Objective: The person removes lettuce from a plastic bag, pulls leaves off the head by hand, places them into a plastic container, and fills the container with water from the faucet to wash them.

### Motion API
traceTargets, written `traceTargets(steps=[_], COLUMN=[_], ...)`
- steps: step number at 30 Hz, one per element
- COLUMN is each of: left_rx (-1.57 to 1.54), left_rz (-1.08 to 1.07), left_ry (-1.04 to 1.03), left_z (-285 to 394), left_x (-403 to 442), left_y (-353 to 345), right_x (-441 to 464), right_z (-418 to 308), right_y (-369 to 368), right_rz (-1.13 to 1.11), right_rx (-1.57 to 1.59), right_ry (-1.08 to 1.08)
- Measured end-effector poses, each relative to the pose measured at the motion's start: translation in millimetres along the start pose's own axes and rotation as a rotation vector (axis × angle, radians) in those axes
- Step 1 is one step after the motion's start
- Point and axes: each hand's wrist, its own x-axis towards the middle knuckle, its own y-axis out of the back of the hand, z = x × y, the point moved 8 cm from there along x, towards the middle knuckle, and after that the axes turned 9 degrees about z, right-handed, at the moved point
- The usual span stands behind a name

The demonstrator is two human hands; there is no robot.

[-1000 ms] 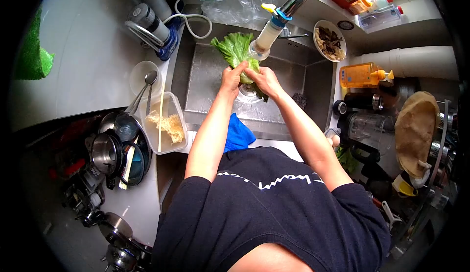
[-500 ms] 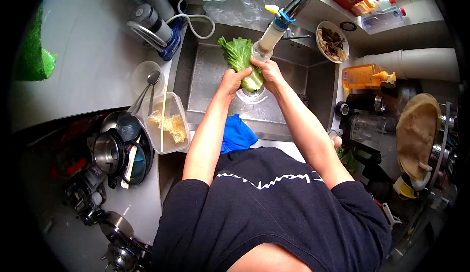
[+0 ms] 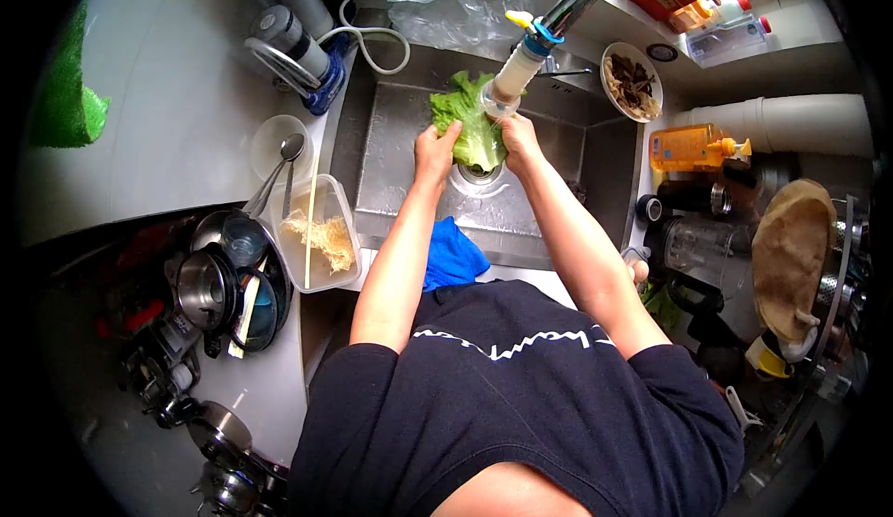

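— With the left hand (image 3: 435,154), holding what?

— Pinching the left edge of a green lettuce leaf (image 3: 473,128), thumb uppermost, with the other fingers mostly out of sight.

— And with the right hand (image 3: 519,142)?

— Closed on the right edge of the lettuce leaf, just below the clear end of the faucet nozzle (image 3: 513,75); cannot tell exactly how each finger lies.

— Held where?

— Spread between both hands above the sink (image 3: 395,145), partly under the faucet nozzle, lower edge near the drain (image 3: 479,174).

— And closer to the body?

— Look between the forearms for a blue cloth (image 3: 454,256), bunched at the near edge of the sink.

— To the left?

— See a plastic container (image 3: 346,202) beside the sink, with tan, stringy material (image 3: 331,241) inside.

— To the right and beyond?

— Note an orange pump bottle (image 3: 684,147) beside the sink, a bowl (image 3: 610,96) of dark and pale pieces by the far right corner, and a crumpled clear plastic bag (image 3: 456,5) behind.
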Motion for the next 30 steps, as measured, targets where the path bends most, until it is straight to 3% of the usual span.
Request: traceTargets(steps=[2, 8, 11, 14, 16, 18, 22, 27, 30], left_rx=[-0.051, -0.211, -0.412, -0.56, -0.594, -0.538, -0.65, -0.783, -0.529], left_rz=[-0.109, -0.2, -0.199, -0.324, -0.325, -0.126, -0.201, -0.335, -0.375], left_ry=[-0.17, -0.053, 0.397, 0.372, 0.315, 0.195, 0.117, 0.261, 0.303], left_z=[6, 6, -13, -30, -16, -11, -5, 1, -7], left_x=[5, -3, -12, 7, -1, 7, 3, -8, -13], left_y=[-8, -23, -27, -39, -43, -29, -35, -45, -48], right_x=[1, -3, -17, -29, -23, -19, -19, -20, -30], right_z=[8, 11, 2, -2, 5, 10, 9, 4, 3], right_y=[1, 11, 13, 13, 29, 36, 36, 35, 35], right_rz=[-0.059, -0.114, -0.196, -0.253, -0.178, -0.128, -0.09, -0.173, -0.237], right_rx=[0.093, 0.034, 0.013, -0.048, -0.028, -0.023, 0.009, -0.167, -0.279], right_ry=[-0.067, -0.064, -0.044, -0.005, -0.046, -0.07, -0.031, 0.081, 0.12])
